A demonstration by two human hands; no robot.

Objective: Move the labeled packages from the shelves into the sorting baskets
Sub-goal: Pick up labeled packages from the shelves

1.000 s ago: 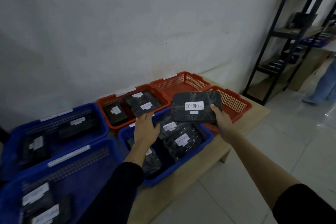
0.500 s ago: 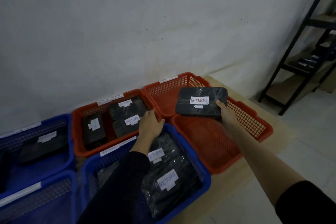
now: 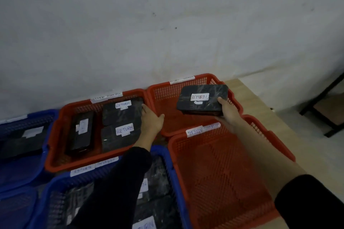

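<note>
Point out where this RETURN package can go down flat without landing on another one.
Free: the far red basket under the held RETURN package in the right hand, and the near red basket bordered by the blue basket; both floors look bare. Crowded: the left red basket, where the left hand rests at its right edge, holds three packages; the blue basket is full.

Stained white wall [image 3: 167,24], wooden platform [image 3: 297,135], black metal rack leg [image 3: 323,102] at right
</note>
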